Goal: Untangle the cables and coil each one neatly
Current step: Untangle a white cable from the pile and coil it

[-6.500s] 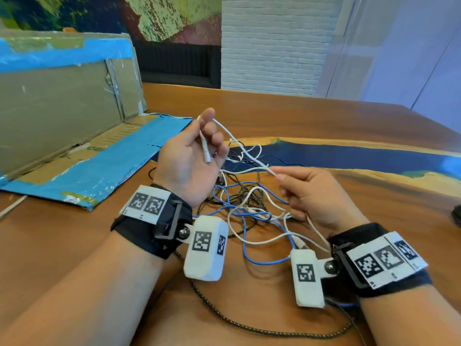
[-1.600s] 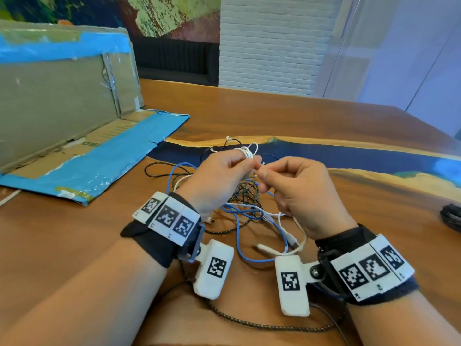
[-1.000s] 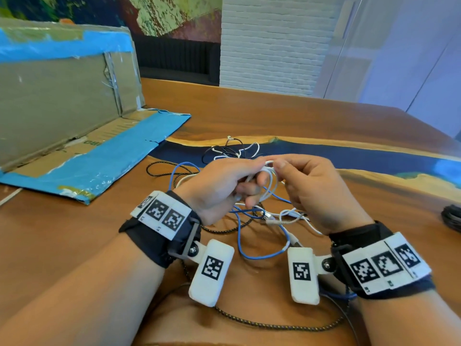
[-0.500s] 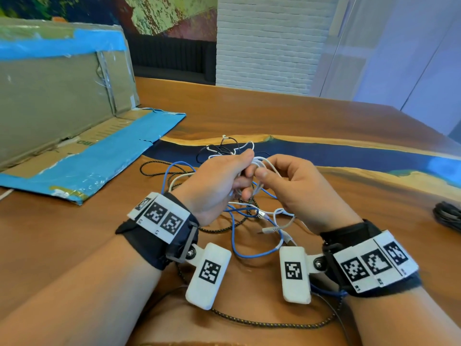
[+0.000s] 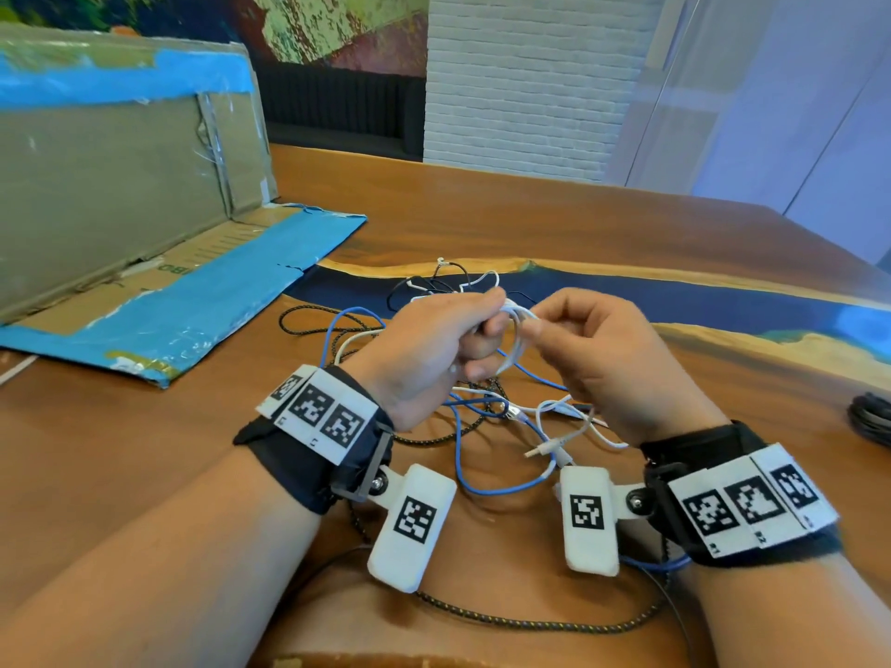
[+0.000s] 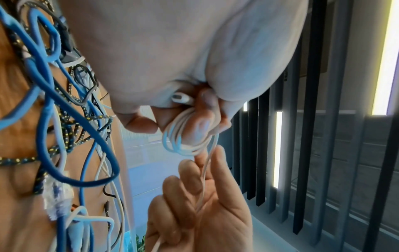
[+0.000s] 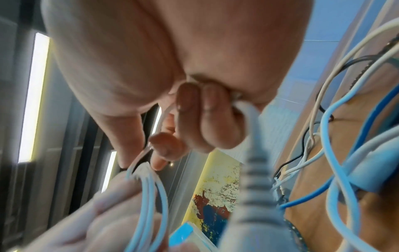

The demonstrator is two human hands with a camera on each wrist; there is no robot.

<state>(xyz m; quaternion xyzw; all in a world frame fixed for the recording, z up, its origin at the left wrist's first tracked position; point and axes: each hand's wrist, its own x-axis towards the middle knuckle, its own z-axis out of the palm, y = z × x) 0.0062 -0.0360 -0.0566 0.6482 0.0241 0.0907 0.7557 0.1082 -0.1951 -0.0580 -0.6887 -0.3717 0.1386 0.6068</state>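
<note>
My left hand (image 5: 434, 349) grips a small coil of thin white cable (image 5: 515, 330) wound round its fingers; in the left wrist view the loops (image 6: 185, 141) circle a fingertip, with a white plug (image 6: 180, 97) tucked against the palm. My right hand (image 5: 598, 359) pinches the loose run of that white cable (image 6: 202, 184) just right of the coil. The cable's tail (image 5: 573, 426) hangs under my right hand. Below both hands a tangle lies on the table: a blue cable (image 5: 487, 479), a black braided cable (image 5: 520, 621) and thin black and white wires (image 5: 448, 282).
An opened cardboard box (image 5: 120, 185) with blue tape lies at the left, its flap (image 5: 193, 306) flat on the wooden table (image 5: 530, 219). A dark coiled cable (image 5: 872, 417) sits at the right edge. A blue resin strip (image 5: 675, 301) crosses the table beyond the tangle.
Since 6.5 s ago the white cable went from a straight run between raised hands to a small coil on my left fingers. Over the last second my right hand kept laying turns onto it.
</note>
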